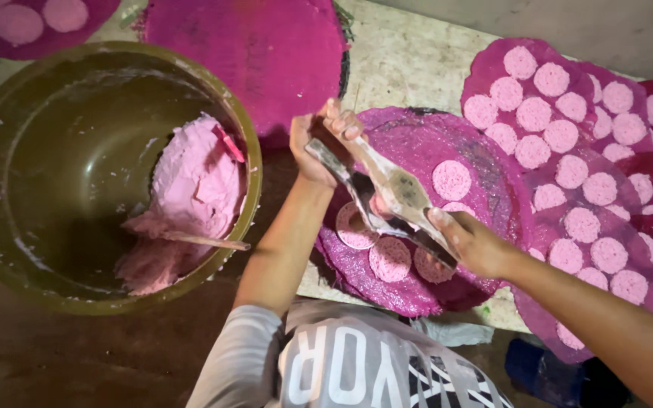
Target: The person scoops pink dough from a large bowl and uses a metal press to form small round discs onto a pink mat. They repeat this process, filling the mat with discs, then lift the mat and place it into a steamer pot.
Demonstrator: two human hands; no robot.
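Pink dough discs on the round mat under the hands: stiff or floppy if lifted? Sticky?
The pink dough discs look thin and wet, so probably floppy and easy to tear. They match the soft paste smeared in the green bowl, so likely sticky, clinging to the magenta mat. Flat shape: no rolling.

Press tool (391,193): dull worn metal. Dough (194,177): pink, wet, pasty. Round mat (485,177): rough woven, magenta-stained. Basin (62,151): smooth, smeared.

Round pink mat (32,23) cut by top edge, right forearm (629,340) leaving the frame, pink discs (357,227) partly behind metal press (387,193)
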